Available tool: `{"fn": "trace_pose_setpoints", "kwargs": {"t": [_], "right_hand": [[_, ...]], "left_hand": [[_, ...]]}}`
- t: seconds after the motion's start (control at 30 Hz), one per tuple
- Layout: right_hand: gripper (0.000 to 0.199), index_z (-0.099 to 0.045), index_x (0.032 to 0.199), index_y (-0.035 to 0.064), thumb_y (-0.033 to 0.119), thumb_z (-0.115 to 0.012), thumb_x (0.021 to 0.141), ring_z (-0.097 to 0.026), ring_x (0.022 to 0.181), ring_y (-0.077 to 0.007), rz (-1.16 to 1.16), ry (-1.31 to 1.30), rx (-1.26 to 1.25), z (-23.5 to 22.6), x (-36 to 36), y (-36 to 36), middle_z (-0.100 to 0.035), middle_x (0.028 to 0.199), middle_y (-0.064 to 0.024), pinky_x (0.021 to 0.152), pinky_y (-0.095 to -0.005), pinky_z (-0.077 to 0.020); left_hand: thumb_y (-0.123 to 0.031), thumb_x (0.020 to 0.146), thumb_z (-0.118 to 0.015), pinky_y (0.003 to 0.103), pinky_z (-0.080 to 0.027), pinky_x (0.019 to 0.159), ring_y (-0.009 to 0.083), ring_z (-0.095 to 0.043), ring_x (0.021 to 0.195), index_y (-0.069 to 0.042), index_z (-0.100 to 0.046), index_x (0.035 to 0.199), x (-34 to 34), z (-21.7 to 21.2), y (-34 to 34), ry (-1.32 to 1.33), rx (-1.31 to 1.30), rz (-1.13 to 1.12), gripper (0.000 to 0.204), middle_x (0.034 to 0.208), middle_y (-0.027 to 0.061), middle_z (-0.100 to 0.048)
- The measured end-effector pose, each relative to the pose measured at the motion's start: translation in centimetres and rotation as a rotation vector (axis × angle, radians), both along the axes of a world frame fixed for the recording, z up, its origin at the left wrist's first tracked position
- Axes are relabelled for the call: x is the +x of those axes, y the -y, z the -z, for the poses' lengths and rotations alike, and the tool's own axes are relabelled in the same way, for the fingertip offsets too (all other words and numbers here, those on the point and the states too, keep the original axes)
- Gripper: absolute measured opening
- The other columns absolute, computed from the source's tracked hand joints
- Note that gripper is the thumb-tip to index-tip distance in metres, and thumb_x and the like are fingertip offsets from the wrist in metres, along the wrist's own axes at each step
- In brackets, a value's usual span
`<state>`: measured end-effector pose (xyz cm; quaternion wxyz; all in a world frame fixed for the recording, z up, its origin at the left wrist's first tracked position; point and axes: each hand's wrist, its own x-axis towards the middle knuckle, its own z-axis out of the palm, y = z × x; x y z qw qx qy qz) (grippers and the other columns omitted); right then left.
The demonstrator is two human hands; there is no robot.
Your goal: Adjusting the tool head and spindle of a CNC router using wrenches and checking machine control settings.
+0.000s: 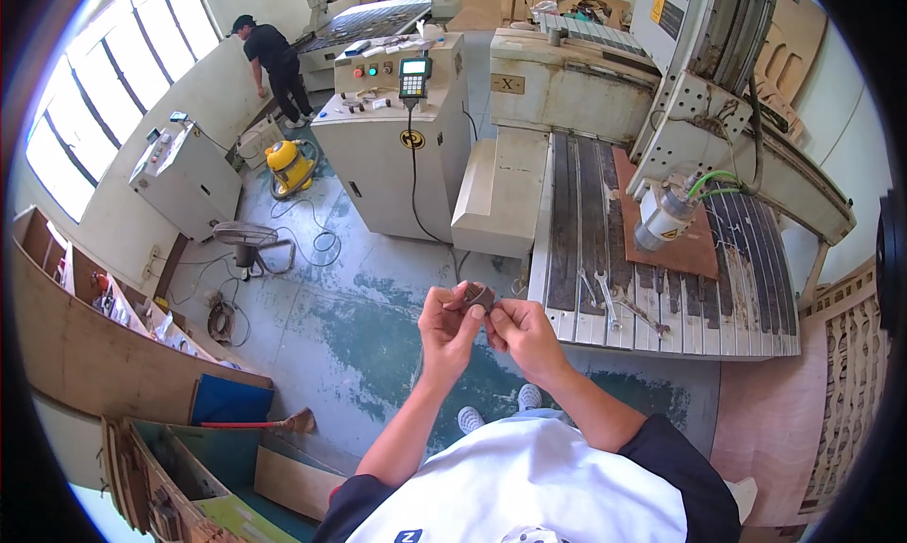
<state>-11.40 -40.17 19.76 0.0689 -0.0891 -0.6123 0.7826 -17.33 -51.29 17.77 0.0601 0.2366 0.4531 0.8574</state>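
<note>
Both hands meet in front of my body, above the painted floor. My left hand point(448, 327) pinches a small reddish-brown piece point(480, 297) between thumb and fingers. It looks like a bit of sheet or cloth, though its exact kind is too small to tell. The fingertips of my right hand point(526, 335) close on the lower right side of the same piece. Whatever lies inside the piece is hidden by the fingers. To the right, an open-ended wrench point(607, 299) rests on the slotted bed point(746, 330) of a router machine, close to my right hand.
The machine's spindle point(661, 217) hangs over a brown board point(696, 247). Ahead stands a control cabinet point(378, 179) with a handheld keypad point(414, 78). A fan point(246, 241) and loose cables point(222, 318) lie left. A person in dark clothes point(272, 56) bends near the windows.
</note>
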Motion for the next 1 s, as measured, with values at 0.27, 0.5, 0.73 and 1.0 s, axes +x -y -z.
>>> {"fn": "trace_pose_setpoints", "kwargs": {"t": [0.27, 0.5, 0.73, 1.0], "right_hand": [[0.026, -0.053, 0.069, 0.0031, 0.012, -0.049, 0.093, -0.04, 0.049, -0.0101, -0.093, 0.08, -0.366, -0.1, 0.6, -1.2, -0.045, 0.057, -0.0005, 0.047, -0.025, -0.0298], [0.022, -0.054, 0.081, 0.0013, 0.017, -0.047, 0.095, -0.046, 0.058, -0.0115, -0.255, 0.052, -0.718, 0.4, 0.8, -2.1, -0.049, 0.065, -0.0018, 0.055, -0.0268, -0.0351], [0.033, -0.057, 0.094, -0.0014, 0.026, -0.038, 0.098, -0.055, 0.068, -0.016, -0.253, 0.076, -0.373, 0.1, 0.8, -3.3, -0.058, 0.076, -0.0083, 0.064, -0.0286, -0.0436], [0.034, -0.053, 0.112, -0.0027, 0.009, -0.064, 0.082, -0.06, 0.069, -0.0145, 0.038, -0.192, 0.522, 1.3, 1.6, -3.2, -0.062, 0.079, -0.0099, 0.063, -0.029, -0.0484]], "left_hand": [[0.0, 0.086, -0.057, 0.037, -0.045, 0.087, 0.0216, -0.057, 0.1, -0.007, -0.041, 0.1, 1.4, 1.0, -0.6, 0.005, -0.091, 0.04, 0.022, 0.103, 0.0126, -0.058], [-0.003, 0.087, -0.057, 0.035, -0.045, 0.086, 0.0221, -0.058, 0.1, -0.006, -0.042, 0.1, 0.8, 0.7, -0.9, 0.032, -0.188, 0.09, 0.02, 0.103, 0.0138, -0.059], [-0.003, 0.085, -0.059, 0.033, -0.046, 0.082, 0.021, -0.059, 0.093, -0.005, -0.048, 0.104, -0.9, -0.1, -0.3, 0.194, 0.048, 0.168, 0.022, 0.102, 0.0168, -0.061], [-0.003, 0.086, -0.06, 0.027, -0.047, 0.077, 0.0136, -0.06, 0.089, 0.002, -0.054, 0.105, 0.1, 1.1, -0.4, 0.124, -0.221, 0.231, 0.021, 0.095, 0.0096, -0.064]]}}
